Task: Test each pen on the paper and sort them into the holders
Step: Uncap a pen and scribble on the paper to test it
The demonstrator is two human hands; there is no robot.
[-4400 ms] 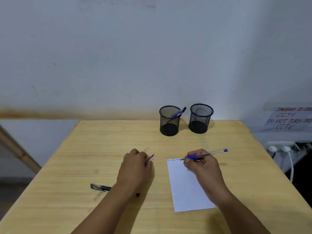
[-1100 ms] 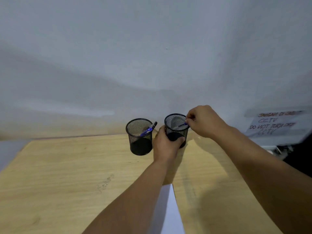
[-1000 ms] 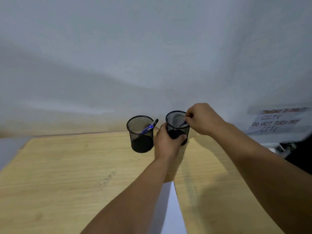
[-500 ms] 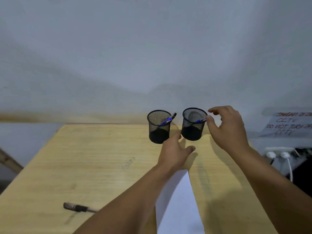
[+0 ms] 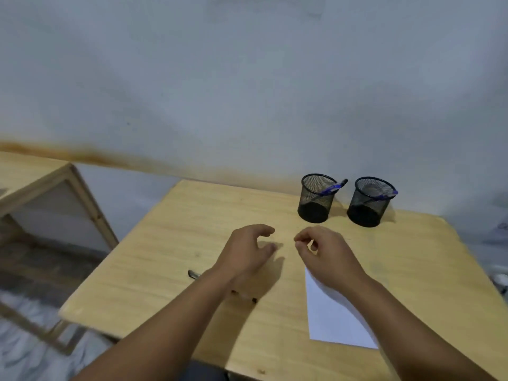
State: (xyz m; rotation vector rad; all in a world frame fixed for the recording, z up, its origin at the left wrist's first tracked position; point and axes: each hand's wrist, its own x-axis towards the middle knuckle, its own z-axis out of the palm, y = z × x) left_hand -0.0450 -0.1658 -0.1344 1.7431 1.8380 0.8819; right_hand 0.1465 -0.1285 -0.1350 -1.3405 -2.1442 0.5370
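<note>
A: Since both hands are empty, we're between pens. Left hand point(image 5: 247, 253) hovers over the pale wooden surface point(image 5: 170, 243), fingers loosely spread, holding nothing. Right hand point(image 5: 325, 253) is just beside it, thumb and forefinger curled almost together, nothing visible between them.

B: Where are the pens?

A: Two sorted. Beyond the hands, the left black wire-mesh cup holder point(image 5: 316, 199) has a blue pen with a dark cap point(image 5: 331, 188) leaning out of it. The right black wire-mesh cup holder point(image 5: 369, 203), just beside it, has a clear-barrelled pen with a blue cap point(image 5: 383, 195) resting across its rim.

B: Anything left?

A: One. A dark pen point(image 5: 193, 274) lies on the surface outboard of the left wrist; only one end shows, the forearm hides the rest. A small dark bit point(image 5: 254, 300) sits near the left forearm, can't tell what it is.

B: Paper?

A: White sheet of paper point(image 5: 334, 320) lies flat under the right forearm, near edge of the surface. Any marks on it are hidden or too faint to read.

B: Next move?

A: My read: left hand drops back to the dark pen, passes it to the right, scribble on the sheet, then pick a holder by result. Low pinch needed, since it lies flat.
</note>
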